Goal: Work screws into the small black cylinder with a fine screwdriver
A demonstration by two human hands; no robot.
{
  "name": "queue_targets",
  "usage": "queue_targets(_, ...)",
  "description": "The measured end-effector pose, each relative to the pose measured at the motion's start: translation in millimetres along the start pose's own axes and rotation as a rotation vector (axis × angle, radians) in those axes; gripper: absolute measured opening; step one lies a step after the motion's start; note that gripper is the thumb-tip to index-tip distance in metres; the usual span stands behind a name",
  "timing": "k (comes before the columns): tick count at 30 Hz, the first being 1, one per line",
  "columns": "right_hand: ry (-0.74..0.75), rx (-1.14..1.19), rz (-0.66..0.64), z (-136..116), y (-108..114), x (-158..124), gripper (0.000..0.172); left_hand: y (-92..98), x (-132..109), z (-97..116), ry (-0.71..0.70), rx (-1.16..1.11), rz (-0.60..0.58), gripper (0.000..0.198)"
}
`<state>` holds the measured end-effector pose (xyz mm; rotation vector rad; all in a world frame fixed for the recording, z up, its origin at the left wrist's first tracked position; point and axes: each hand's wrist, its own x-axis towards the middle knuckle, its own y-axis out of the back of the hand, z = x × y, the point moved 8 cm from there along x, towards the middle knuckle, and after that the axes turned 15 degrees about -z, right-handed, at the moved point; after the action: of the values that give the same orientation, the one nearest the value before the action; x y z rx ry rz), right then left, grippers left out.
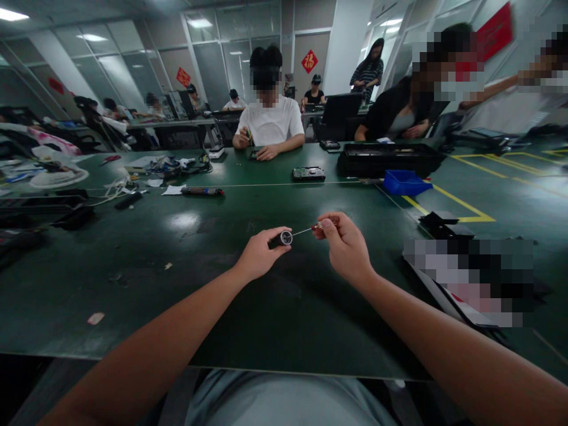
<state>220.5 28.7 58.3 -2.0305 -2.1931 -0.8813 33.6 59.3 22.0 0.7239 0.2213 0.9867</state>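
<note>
Dark green matting covers the surface (186,284). Head view: the left hand (258,255) pinches a small black cylindrical part (282,238) between thumb and fingertips, held in the air above the middle of the surface, toward its near edge. The right hand (344,245) is closed on the handle of a thin screwdriver (317,227), its tip meeting the part's round end. Good practice here is probably to keep shaft and part in line and to steady the part firmly. A blue tray (406,182) sits toward the far right edge; its contents cannot be made out.
</note>
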Motion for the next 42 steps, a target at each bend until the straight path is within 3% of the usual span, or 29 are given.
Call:
queue_targets(8,-0.055,-0.270,0.012,-11,6,-1,0.036,1.9,-1,0,-0.020,0.097,0.015,0.041)
queue_targets(20,0.122,-0.260,-0.122,-23,-6,-2,0.016,3.4,-1,-3,-0.043,0.140,0.020,0.040)
queue_targets(25,0.112,-0.245,-0.122,-23,-6,-2,0.012,2.6,-1,-2,-0.035,0.139,0.013,0.040)
queue_targets(31,-0.019,-0.218,-0.138,-14,-5,-2,0.034,1.8,-1,-2,-0.035,0.151,0.010,0.040)
queue_targets(33,-0.005,-0.241,-0.130,-16,-6,-3,0.030,1.7,-1,-2,-0.035,0.154,0.011,0.040)
queue_targets(36,0.027,-0.179,-0.106,-16,-7,-4,0.023,2.0,0,-2,-0.033,0.153,0.016,0.040)
queue_targets(42,-0.002,0.177,-0.068,1,-7,1,0.017,0.4,1,1,-0.029,0.167,0.000,0.041)
